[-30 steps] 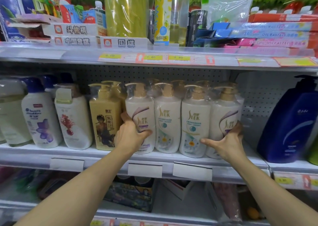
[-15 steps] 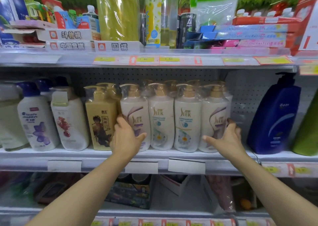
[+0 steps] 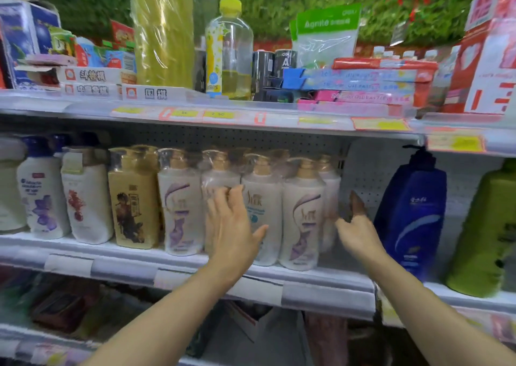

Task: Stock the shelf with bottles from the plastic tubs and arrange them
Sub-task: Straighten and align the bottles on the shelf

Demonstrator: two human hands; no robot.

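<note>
While the head view is blurred, a row of four white pump bottles (image 3: 262,212) stands mid-frame on the middle shelf (image 3: 125,259), between a gold bottle (image 3: 134,198) and a blue bottle (image 3: 416,212). The left hand (image 3: 233,226), fingers spread, lies against the second bottle. The right hand (image 3: 357,229), loosely curled, holds nothing just right of the row.

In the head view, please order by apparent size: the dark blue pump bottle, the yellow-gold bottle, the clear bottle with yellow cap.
1. Dark blue pump bottle, largest.
2. and 3. Yellow-gold bottle and clear bottle with yellow cap look alike in height; wide-angle distortion makes ranking them unsure.
</note>
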